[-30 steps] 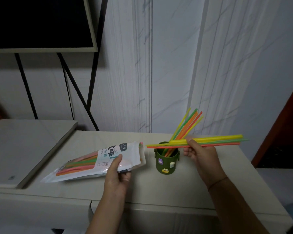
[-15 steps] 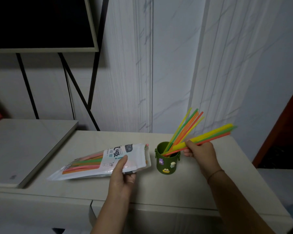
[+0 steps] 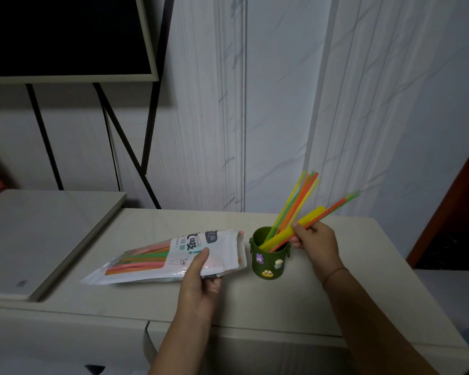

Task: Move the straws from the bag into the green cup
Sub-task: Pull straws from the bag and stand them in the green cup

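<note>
My right hand [image 3: 316, 246] is pinched around a small bundle of straws [image 3: 313, 221], yellow, green and orange-red, tilted with their lower ends dipping inside the green cup [image 3: 270, 259] and their tops slanting up to the right. Beside them, more straws [image 3: 295, 203] lean in the cup, fanning up toward the wall. My left hand [image 3: 201, 277] clamps the near edge of the bag [image 3: 173, 255], thumb on top, fingers beneath; it lies flat just left of the cup, coloured straws showing through its clear part. Everything sits on the pale countertop [image 3: 255, 301].
</note>
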Available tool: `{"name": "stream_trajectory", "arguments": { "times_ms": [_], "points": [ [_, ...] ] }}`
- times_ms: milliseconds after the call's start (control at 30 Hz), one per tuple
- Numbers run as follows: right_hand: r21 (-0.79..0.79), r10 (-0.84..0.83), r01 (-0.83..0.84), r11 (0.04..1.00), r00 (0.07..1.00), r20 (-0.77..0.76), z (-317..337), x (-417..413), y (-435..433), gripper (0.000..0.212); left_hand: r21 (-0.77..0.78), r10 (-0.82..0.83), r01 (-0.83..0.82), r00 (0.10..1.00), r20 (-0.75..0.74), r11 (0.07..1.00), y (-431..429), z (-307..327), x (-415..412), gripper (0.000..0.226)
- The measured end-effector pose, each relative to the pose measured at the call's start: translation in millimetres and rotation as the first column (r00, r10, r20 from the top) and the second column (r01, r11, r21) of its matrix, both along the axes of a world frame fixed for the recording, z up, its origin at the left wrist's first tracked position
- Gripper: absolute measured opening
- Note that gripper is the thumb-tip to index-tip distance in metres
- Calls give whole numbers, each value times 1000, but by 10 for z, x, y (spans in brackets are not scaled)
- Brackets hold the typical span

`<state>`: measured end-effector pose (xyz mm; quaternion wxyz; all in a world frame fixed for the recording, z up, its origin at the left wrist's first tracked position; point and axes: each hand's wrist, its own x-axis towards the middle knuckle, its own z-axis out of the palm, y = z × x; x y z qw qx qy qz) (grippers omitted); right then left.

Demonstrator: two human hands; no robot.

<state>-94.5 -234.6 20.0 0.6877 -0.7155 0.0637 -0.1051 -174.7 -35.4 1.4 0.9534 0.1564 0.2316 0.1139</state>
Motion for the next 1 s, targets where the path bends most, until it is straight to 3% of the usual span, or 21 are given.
{"name": "stream_trajectory", "arguments": {
  "times_ms": [400,667,833,933,1000],
  "points": [
    [-68,103,-106,992,993,-48,-30,-12,63,7,1,-23,23,1000,-1,1000,-54,-21,26,32],
    [-34,131,-138,990,978,-163,-81,-242,63,21,76,-43,40,998,42,996,-45,-36,15,39],
    [139,153,-116,983,945,-291,-97,-434,186,28,235,-81,67,995,50,970,-51,-45,-15,55],
    [292,269,-165,942,890,-367,-45,-545,329,24,364,-98,74,994,48,929,-55,-52,-48,51],
    [379,358,-205,902,846,-395,-6,-585,410,33,441,-116,74,991,68,895,-70,-44,-80,50]
  ]
}}
